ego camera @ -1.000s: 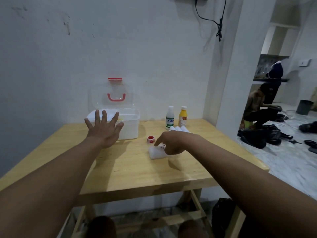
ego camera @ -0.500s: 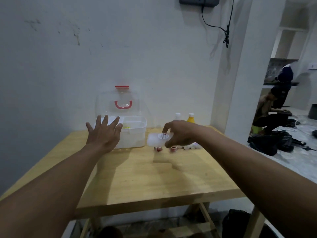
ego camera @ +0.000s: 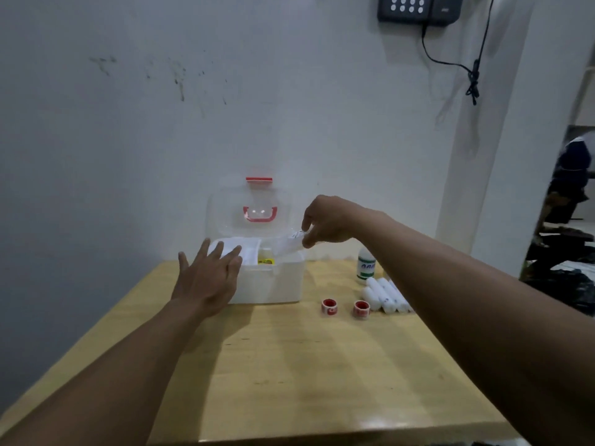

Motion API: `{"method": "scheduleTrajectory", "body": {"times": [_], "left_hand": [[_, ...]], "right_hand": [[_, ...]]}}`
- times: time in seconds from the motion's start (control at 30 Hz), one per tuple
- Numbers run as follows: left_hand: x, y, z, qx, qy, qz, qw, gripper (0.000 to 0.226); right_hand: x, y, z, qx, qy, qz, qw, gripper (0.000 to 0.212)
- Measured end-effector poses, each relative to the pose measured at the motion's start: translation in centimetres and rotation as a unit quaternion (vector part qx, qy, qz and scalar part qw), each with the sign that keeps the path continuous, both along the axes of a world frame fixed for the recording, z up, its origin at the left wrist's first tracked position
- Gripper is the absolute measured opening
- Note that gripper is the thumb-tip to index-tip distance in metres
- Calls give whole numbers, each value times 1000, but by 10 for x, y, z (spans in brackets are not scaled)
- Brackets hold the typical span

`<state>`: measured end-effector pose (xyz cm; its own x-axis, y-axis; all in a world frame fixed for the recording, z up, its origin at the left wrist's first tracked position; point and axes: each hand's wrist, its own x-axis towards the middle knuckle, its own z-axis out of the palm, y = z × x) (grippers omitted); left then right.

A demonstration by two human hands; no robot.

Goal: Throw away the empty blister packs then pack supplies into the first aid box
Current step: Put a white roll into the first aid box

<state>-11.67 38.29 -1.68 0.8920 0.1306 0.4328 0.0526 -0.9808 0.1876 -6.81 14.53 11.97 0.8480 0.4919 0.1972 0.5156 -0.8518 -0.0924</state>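
The white first aid box (ego camera: 273,284) stands open at the back of the wooden table (ego camera: 306,381), its clear lid with a red handle (ego camera: 260,215) upright against the wall. My right hand (ego camera: 328,220) holds a white packet (ego camera: 289,244) tilted over the box's right rim. My left hand (ego camera: 209,278) rests with fingers spread on the box's left front corner. Inside the box a yellow-labelled item (ego camera: 266,259) shows. Two red tape rolls (ego camera: 329,308), white bandage rolls (ego camera: 384,294) and a green-labelled bottle (ego camera: 366,265) stand to the right of the box.
A white wall runs right behind the table. A black device with a dangling cable (ego camera: 418,8) hangs high on it. Beyond a pillar at the right, a person (ego camera: 570,188) sits low in another room, with dark bags on the floor.
My right hand has lifted the white packet off the table and carried it left and up over the open box. My left hand has stayed on the box.
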Motion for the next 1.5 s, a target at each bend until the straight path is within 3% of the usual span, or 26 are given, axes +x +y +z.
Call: {"method": "scheduleTrajectory", "body": {"times": [0.3, 0.73, 1.03, 1.23, 1.4, 1.5], "left_hand": [[0, 1, -5, -9, -27, -2, 1000, 55], [2, 3, 5, -39, -60, 13, 997, 53], [6, 12, 2, -55, -18, 10, 998, 54], [7, 12, -1, -61, -26, 6, 998, 55], [8, 10, -1, -64, -35, 1, 997, 54], [7, 10, 0, -65, -40, -3, 997, 53]], "right_hand": [[22, 35, -14, -60, 39, 24, 997, 37], [41, 63, -41, -58, 85, 58, 993, 28], [30, 72, -45, -31, 104, 31, 994, 47], [37, 84, -61, 0, 182, -5, 983, 79], [47, 94, -77, 4, 228, -9, 974, 88], [47, 98, -78, 10, 234, 5, 972, 79]]}}
